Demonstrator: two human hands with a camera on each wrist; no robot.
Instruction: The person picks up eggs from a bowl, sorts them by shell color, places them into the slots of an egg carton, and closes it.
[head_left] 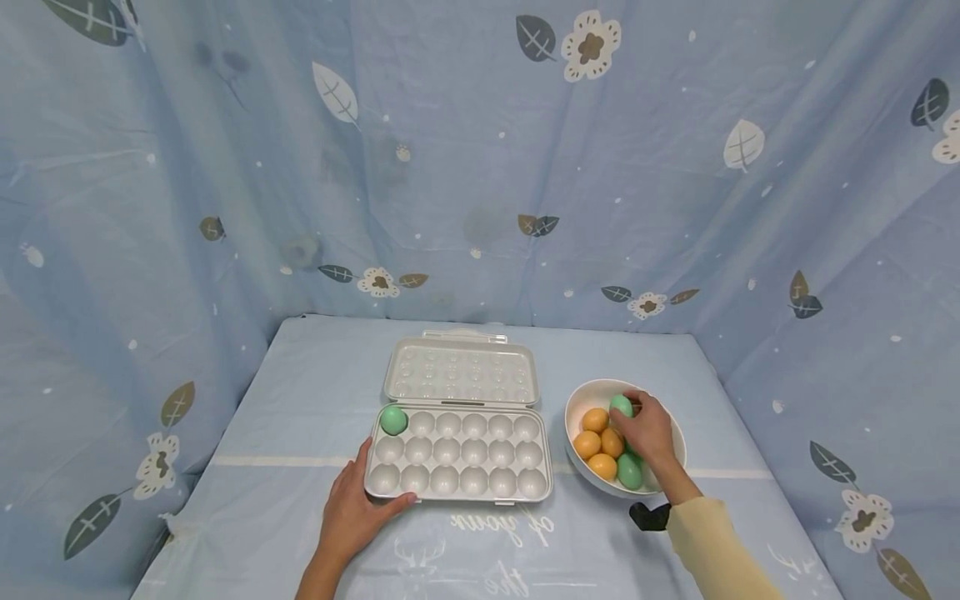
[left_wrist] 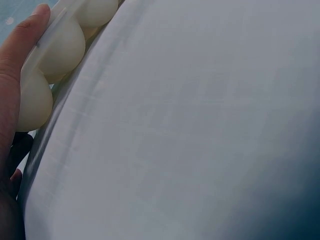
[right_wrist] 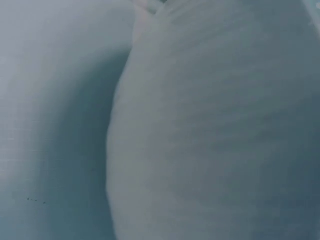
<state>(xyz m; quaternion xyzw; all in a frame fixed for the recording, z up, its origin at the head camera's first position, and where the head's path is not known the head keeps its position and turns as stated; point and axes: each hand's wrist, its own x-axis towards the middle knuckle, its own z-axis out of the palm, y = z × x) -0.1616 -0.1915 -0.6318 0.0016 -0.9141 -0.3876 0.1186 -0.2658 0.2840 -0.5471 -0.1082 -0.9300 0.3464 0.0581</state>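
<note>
A pale plastic egg box (head_left: 461,454) lies open on the table, its clear lid (head_left: 462,372) folded back. One green egg (head_left: 393,420) sits in its back-left cup. My left hand (head_left: 354,507) holds the box's front-left corner, thumb along the front edge and fingers at the left side. In the left wrist view, the thumb of the left hand (left_wrist: 7,85) lies against the box beside its rounded cups (left_wrist: 62,52). Over the white bowl (head_left: 581,392), my right hand (head_left: 649,427) pinches a green egg (head_left: 621,405). Below it are several orange eggs (head_left: 596,419) and green eggs (head_left: 629,472).
A light blue cloth (head_left: 315,375) covers the table, and a patterned blue curtain (head_left: 480,167) hangs around its back and sides. The bowl stands right of the egg box, with a narrow gap between them. Pale, blurred surfaces fill most of both wrist views.
</note>
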